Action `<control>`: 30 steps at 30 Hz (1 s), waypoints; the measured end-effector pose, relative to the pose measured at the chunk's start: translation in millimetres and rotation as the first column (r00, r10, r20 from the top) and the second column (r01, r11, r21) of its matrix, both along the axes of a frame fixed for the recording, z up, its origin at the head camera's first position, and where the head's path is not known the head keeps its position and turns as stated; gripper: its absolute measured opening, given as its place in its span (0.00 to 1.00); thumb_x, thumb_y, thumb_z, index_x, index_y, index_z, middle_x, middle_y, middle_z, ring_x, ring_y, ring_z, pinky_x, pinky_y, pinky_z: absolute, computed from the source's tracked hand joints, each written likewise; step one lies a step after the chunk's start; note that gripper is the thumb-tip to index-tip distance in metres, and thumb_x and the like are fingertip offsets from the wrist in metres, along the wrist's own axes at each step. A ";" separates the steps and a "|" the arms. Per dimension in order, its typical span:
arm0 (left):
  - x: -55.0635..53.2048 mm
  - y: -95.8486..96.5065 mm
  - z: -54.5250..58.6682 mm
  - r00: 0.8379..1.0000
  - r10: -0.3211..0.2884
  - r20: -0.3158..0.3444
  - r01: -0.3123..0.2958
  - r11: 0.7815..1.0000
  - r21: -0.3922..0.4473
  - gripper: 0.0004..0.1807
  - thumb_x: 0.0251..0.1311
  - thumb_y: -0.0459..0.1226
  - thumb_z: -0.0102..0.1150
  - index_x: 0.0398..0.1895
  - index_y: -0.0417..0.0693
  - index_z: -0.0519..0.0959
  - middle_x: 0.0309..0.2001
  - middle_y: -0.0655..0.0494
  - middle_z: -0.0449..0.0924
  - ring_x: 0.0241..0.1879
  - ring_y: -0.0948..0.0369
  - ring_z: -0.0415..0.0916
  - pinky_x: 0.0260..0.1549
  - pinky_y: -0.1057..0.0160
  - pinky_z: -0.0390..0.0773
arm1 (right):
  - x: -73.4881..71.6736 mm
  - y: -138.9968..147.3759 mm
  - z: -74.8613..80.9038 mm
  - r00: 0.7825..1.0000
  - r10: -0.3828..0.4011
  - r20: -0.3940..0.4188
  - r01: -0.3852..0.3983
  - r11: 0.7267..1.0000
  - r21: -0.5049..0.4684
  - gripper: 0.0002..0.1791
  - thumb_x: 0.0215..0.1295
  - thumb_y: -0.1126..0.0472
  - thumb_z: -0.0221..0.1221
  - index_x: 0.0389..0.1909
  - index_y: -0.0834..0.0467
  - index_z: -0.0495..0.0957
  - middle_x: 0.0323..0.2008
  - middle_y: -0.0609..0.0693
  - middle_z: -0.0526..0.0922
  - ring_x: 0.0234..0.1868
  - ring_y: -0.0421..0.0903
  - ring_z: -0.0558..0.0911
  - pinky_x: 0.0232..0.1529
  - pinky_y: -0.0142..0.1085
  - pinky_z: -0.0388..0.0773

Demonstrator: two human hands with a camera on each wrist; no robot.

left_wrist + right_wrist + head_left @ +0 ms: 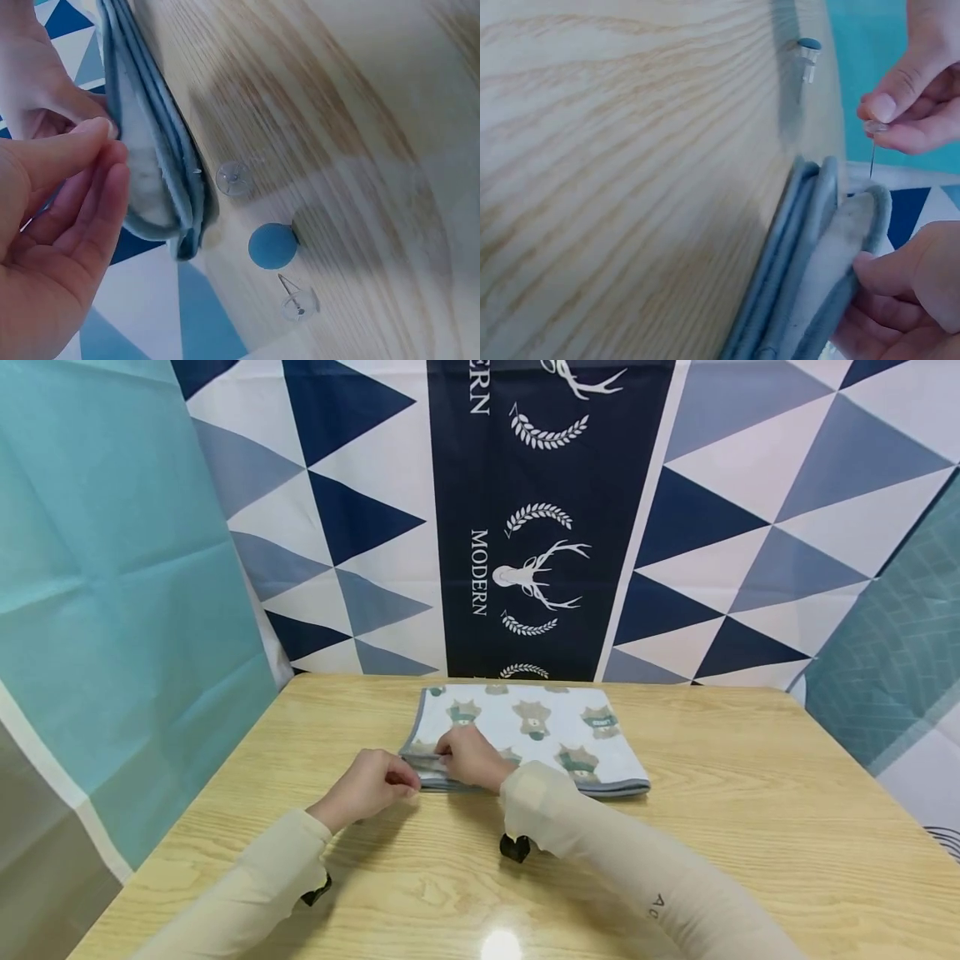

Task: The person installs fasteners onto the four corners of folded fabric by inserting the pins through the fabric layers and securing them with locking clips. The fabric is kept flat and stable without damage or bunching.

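A folded white blanket [540,727] with brown bear prints and grey-blue edging lies near the table's far edge. My right hand [472,758] pinches the edge of its top layer at the front left corner, lifting it a little off the layers beneath. Left of that corner, my left hand [372,787] pinches a clear-headed pin [875,127] between thumb and fingertips. Its needle points down, just above the lifted edging [881,206] in the right wrist view. Whether the tip touches the cloth I cannot tell.
Clear-headed pins [233,178] and a blue-topped piece [272,246] stand on the wooden table [720,827] beside the blanket in the left wrist view. A patterned curtain [375,527] hangs behind the table, and a teal cloth [127,568] hangs at the left.
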State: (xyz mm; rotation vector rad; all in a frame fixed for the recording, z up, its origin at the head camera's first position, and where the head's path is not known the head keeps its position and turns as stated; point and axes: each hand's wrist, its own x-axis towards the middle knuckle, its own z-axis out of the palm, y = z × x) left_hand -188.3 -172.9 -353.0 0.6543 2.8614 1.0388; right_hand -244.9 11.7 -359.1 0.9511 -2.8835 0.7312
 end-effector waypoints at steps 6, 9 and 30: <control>-10.8 -1.5 1.9 1.000 0.025 -0.006 -0.025 0.999 0.020 0.05 0.55 0.27 0.64 0.31 0.41 0.87 0.32 0.51 0.87 0.32 0.63 0.82 0.30 0.69 0.82 | -3.7 7.1 8.0 0.988 -0.107 0.115 0.119 0.987 -0.109 0.09 0.66 0.66 0.57 0.41 0.61 0.85 0.38 0.55 0.87 0.40 0.48 0.84 0.41 0.37 0.82; -17.4 -3.3 2.8 0.999 0.044 -0.003 -0.044 0.998 0.035 0.05 0.56 0.27 0.63 0.33 0.40 0.87 0.33 0.50 0.87 0.32 0.64 0.82 0.31 0.68 0.82 | -6.3 9.4 11.1 0.977 -0.147 0.153 0.171 0.973 -0.157 0.09 0.66 0.66 0.57 0.41 0.61 0.85 0.36 0.55 0.87 0.37 0.47 0.84 0.36 0.35 0.81; -36.9 -4.0 1.9 0.995 0.083 -0.057 -0.078 0.993 0.083 0.04 0.55 0.28 0.65 0.33 0.39 0.86 0.33 0.48 0.87 0.33 0.62 0.81 0.34 0.66 0.82 | -6.3 9.6 15.1 0.967 -0.181 0.178 0.211 0.962 -0.171 0.07 0.64 0.66 0.58 0.38 0.59 0.85 0.33 0.52 0.87 0.32 0.42 0.81 0.32 0.29 0.77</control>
